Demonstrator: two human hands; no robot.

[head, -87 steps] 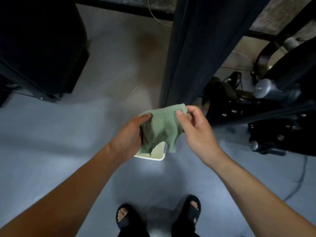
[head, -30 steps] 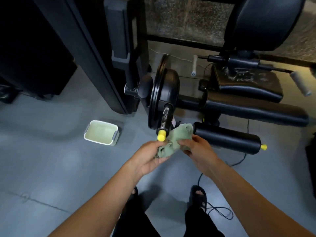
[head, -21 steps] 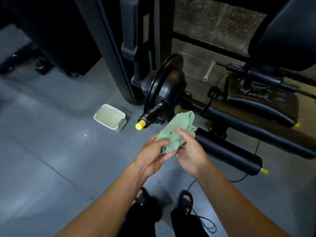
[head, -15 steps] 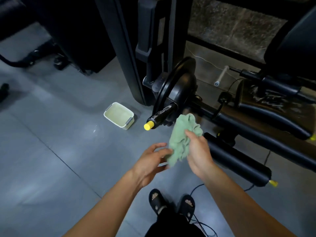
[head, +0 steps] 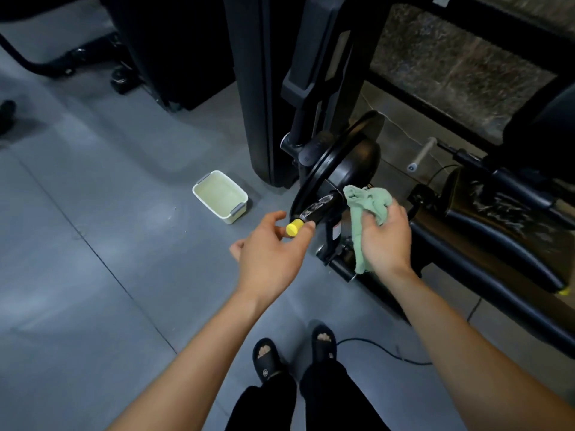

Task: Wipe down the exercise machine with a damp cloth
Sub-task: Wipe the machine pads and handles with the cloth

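Observation:
The black exercise machine fills the right half, with a round black wheel (head: 345, 160) and a shiny black handle bar (head: 320, 208) that ends in a yellow cap (head: 294, 228). My right hand (head: 385, 241) grips a crumpled green cloth (head: 365, 203), held just right of the bar's inner end. My left hand (head: 270, 253) is open with fingers spread, its fingertips at the yellow cap; a firm grip on the cap does not show. A black padded roller (head: 485, 262) lies to the right, partly hidden behind my right hand.
A small white tub (head: 221, 197) stands on the grey floor left of the machine. A black upright frame post (head: 255, 88) rises behind it. A black cable (head: 389, 353) trails on the floor by my sandalled feet (head: 295, 353). Other dark equipment sits at top left.
My left hand let go of the cloth and moved up to the yellow cap. My right hand carried the cloth up beside the handle bar. The view shifted closer to the machine.

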